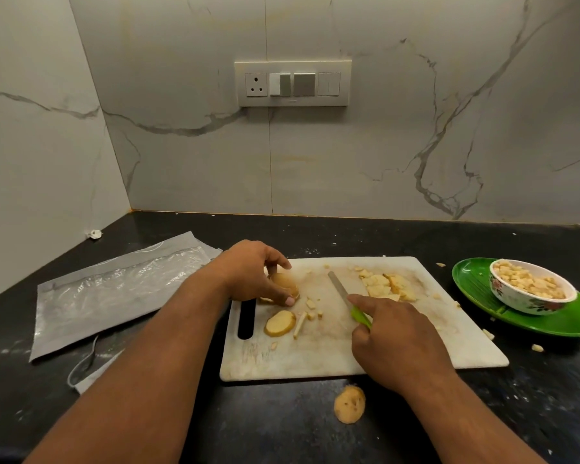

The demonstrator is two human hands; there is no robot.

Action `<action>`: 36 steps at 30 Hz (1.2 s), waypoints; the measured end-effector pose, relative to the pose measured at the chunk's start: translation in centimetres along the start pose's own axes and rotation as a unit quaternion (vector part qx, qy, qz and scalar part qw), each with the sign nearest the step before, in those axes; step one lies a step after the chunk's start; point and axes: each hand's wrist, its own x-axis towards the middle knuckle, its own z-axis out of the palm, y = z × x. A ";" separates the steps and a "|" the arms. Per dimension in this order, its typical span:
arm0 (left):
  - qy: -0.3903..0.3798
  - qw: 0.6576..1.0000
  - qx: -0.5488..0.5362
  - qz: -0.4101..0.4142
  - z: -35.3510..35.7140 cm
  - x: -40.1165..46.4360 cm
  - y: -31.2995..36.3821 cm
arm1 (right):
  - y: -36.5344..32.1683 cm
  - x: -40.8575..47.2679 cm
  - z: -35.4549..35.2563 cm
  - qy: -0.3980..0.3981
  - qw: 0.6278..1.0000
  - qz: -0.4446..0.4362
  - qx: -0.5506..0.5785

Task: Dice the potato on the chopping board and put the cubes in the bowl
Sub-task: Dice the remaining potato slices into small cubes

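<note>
Bowl [533,293] of potato cubes [526,283]

No readable text, label, brand, number or sign shows on anything in this view.

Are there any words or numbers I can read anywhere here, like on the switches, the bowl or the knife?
None can be read.
White switch panel on the marble wall: no lettering shows.
Flowered white bowl of potato cubes: only a flower pattern.
Green-handled knife: no mark legible.
Grey plastic bag: no print visible.
</note>
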 end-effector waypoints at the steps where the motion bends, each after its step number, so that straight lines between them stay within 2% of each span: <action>1: -0.004 1.000 0.013 0.000 0.0 0.0 0.0 | 0.0 0.0 0.0 -0.004 1.000 -0.001 -0.001; 11: 0.011 1.000 -0.017 -0.007 1.0 0.4 -0.5 | 0.0 -0.1 -0.2 -0.012 1.000 -0.007 0.003; 14: 0.062 0.997 -0.052 -0.011 0.9 0.5 -1.0 | 0.0 -0.2 -0.3 -0.012 1.000 -0.011 0.002; 19: 0.162 0.986 -0.036 -0.022 -0.2 -0.2 -1.5 | 0.1 -0.4 -0.3 -0.011 1.000 -0.026 -0.001; 22: 0.134 0.988 0.020 -0.069 -0.9 -0.6 -2.1 | 0.1 -0.5 -0.3 -0.004 1.000 -0.027 0.001; 24: 0.115 0.990 0.046 -0.073 -1.0 -0.6 -2.3 | 0.0 -0.5 -0.4 -0.002 1.000 -0.027 0.003; 27: 0.090 0.995 0.033 -0.031 -0.7 -0.7 -1.7 | 0.0 -0.5 -0.3 -0.003 1.000 -0.028 -0.001; 31: 0.000 0.996 0.091 0.014 0.4 -0.4 -0.8 | 0.0 -0.5 -0.2 -0.013 1.000 -0.020 -0.009; 33: -0.007 0.995 0.098 0.017 0.7 0.1 -0.8 | 0.0 -0.4 -0.2 -0.015 1.000 -0.010 -0.020; 36: 0.026 0.990 0.135 0.040 0.8 0.6 -0.4 | 0.0 -0.4 -0.2 0.002 1.000 -0.002 -0.009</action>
